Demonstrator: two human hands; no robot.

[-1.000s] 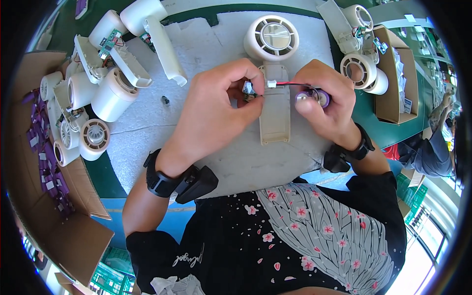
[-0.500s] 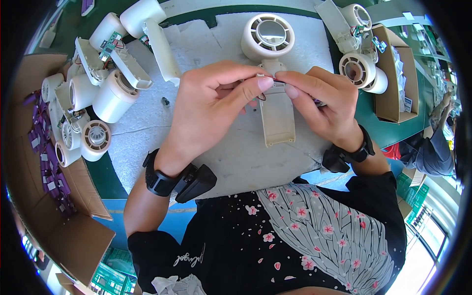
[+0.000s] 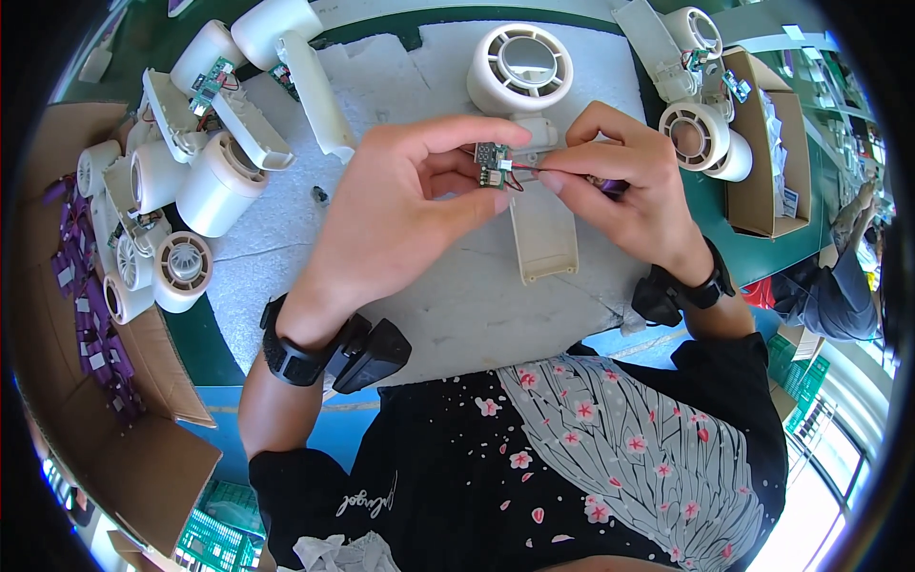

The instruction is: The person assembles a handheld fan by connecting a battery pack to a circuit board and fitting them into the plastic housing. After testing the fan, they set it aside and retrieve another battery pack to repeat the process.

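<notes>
My left hand (image 3: 410, 191) pinches a small green circuit board (image 3: 492, 164) by its edges between thumb and fingers. A white plug sits at the board's right side, with thin red and black wires (image 3: 523, 169) running from it. Those wires are pinched by the thumb and forefinger of my right hand (image 3: 624, 176), and part of a purple battery (image 3: 610, 186) shows in its curled fingers. Below both hands lies a white fan housing, its round slotted head (image 3: 521, 69) at the far end and its open handle shell (image 3: 546, 238) toward me.
A grey foam mat (image 3: 400, 315) covers the green table. More white fan housings (image 3: 221, 186) with boards crowd the left; others (image 3: 694, 129) stand at the right beside a carton (image 3: 770, 143). A large cardboard box (image 3: 105, 400) on the left holds purple batteries (image 3: 91, 305).
The board has turned up into view in my left hand, its face and plug now showing. My right hand has shifted slightly down and holds the wires out to the right.
</notes>
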